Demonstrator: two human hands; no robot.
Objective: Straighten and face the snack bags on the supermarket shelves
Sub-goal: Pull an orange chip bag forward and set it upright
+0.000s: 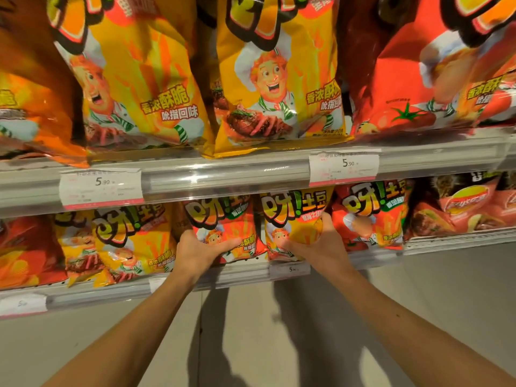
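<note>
Snack bags: glossy, crinkled, puffy foil pouches standing on the lower shelf [240,276].
Left hand [195,254]: fingers gripping the red bag [231,219].
Right hand [321,247]: fingers clasping the yellow bag [293,216].

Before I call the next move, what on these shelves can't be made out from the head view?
- Upper-shelf bags: tops cut off by the frame edge.
- Red bag and yellow bag: lower fronts hidden by the left hand and right hand.
- Lower price tag: too small to read fully.
- Far-right bags: logos blurred.
</note>
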